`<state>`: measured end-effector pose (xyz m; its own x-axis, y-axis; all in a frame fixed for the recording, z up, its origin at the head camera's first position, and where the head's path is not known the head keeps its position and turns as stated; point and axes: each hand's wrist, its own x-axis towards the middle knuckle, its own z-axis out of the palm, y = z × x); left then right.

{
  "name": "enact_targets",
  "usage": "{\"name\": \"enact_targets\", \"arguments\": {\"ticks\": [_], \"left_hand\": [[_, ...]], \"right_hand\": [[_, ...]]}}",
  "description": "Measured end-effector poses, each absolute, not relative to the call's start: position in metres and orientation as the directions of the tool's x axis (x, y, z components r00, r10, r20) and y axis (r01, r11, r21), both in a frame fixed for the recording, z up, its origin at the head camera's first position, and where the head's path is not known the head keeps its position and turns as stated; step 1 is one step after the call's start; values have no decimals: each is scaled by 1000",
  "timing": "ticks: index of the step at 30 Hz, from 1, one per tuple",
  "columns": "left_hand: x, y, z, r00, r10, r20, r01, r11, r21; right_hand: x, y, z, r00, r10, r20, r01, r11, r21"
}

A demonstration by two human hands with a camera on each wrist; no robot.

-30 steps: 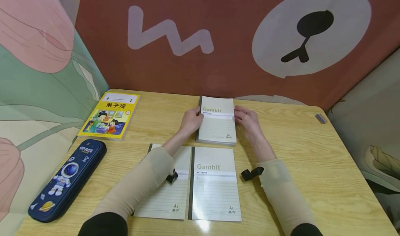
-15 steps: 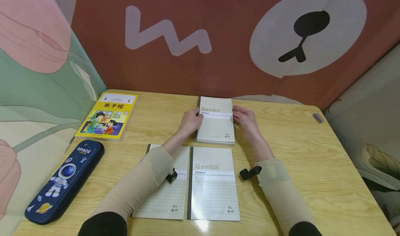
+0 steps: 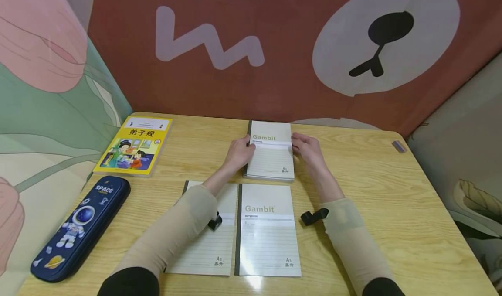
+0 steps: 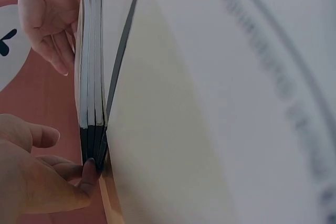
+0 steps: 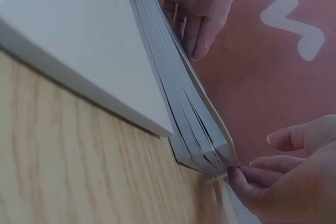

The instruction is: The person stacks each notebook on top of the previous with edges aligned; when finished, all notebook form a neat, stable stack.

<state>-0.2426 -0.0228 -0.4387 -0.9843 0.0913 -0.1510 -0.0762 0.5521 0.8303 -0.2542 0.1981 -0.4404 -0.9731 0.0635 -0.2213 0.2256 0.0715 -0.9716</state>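
A neat stack of several Gambit notebooks point(image 3: 272, 161) lies at the far middle of the table, its dark spines on the left. My left hand point(image 3: 238, 151) touches the spine side, the thumb lying by the cover's edge. In the left wrist view, a fingertip of this left hand point(image 4: 42, 177) rests against the dark spines point(image 4: 93, 142), low down. Across the stack, my right hand point(image 3: 309, 150) touches the opposite long edge. The right wrist view has the right hand's point(image 5: 299, 169) fingertips at the page edges point(image 5: 197, 129), thumb held apart.
Two more Gambit notebooks lie side by side nearer me: the right one point(image 3: 270, 239) fully visible, the left one point(image 3: 219, 248) partly under my forearm. A yellow children's book point(image 3: 135, 145) and a blue space-themed pencil case point(image 3: 80, 228) sit at left. A small eraser point(image 3: 399, 147) lies far right.
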Motion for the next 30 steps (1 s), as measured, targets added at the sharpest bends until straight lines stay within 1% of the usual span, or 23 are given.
{"name": "enact_targets", "arguments": {"ticks": [8, 16, 21, 30], "left_hand": [[-242, -22, -440, -985, 89, -148, -72, 566, 821], [-240, -22, -439, -986, 86, -146, -72, 566, 821], [-239, -22, -439, -986, 89, -144, -68, 567, 821], [-238, -22, -439, -984, 94, -151, -74, 554, 829]], "right_hand": [[-254, 199, -439, -965, 56, -256, 260, 92, -961], [-253, 199, -437, -963, 42, -265, 268, 121, -956], [-252, 199, -438, -962, 29, -271, 272, 178, -946], [-249, 200, -438, -965, -33, -260, 239, 299, -924]]}}
